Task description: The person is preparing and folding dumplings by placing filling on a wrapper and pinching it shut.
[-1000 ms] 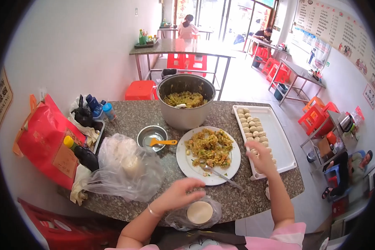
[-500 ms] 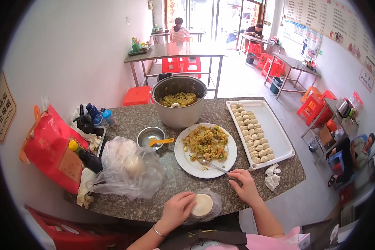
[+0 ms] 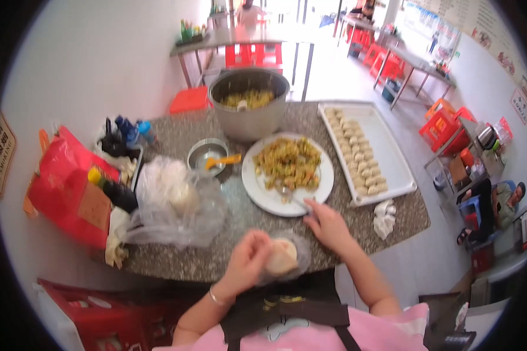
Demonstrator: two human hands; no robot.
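My left hand [image 3: 249, 258] pinches the edge of a round dough wrapper [image 3: 284, 258], which lifts partly off its small sheet of clear plastic [image 3: 302, 250] at the counter's near edge. In my right hand [image 3: 329, 229] is the handle of a metal spoon [image 3: 297, 201]. Its bowl rests in the chopped yellow-green filling [image 3: 290, 164] on a white plate [image 3: 256, 198]. Right of the plate, pleated dumplings [image 3: 357, 153] stand in rows on the left half of a white tray [image 3: 387, 153]. The wrapper and my left fingers are slightly blurred.
Behind the plate stands a deep metal pot [image 3: 249, 120] of filling. To the left are a metal bowl [image 3: 200, 155] with an orange spoon [image 3: 223, 159], a plastic bag of dough [image 3: 184, 199], a dark bottle [image 3: 114, 190] and a red bag [image 3: 70, 181]. Crumpled tissue [image 3: 384, 219] lies near the tray.
My left hand has raised the wrapper's edge from the plastic. My right hand has closed round the spoon handle, and the spoon has shifted slightly. The whole view has tilted downward.
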